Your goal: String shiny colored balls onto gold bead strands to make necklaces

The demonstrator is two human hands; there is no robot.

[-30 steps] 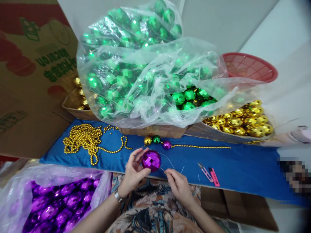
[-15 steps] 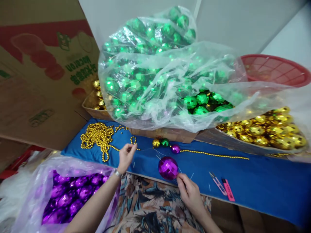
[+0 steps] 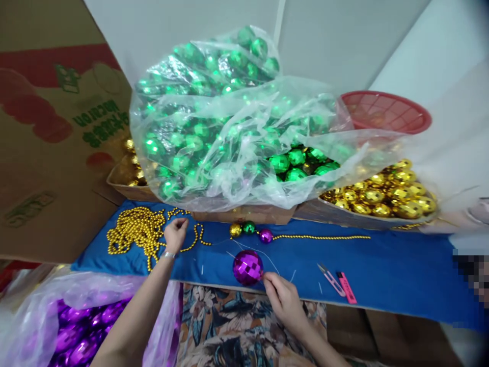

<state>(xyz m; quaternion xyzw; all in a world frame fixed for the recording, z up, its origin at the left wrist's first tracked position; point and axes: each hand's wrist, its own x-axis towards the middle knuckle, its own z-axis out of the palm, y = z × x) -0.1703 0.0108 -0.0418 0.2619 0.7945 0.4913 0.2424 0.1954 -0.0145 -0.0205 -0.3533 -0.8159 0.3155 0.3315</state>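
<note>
Now we see our right hand (image 3: pixel 284 300) with fingers pinched on a faceted shiny purple plastic ball (image 3: pixel 248 267) on the blue-covered counter (image 3: pixel 382 270), while at ten o'clock our left hand (image 3: pixel 174 234), fingers together, grips a gold bead strand (image 3: pixel 133 237).

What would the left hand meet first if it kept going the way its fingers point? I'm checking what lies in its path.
Probably the gold bead strand: the left hand reaches up and slightly right over the blue cloth, fingertips about at the strand. Beyond lies the cardboard tray under the green baubles; depth is unclear.
</note>
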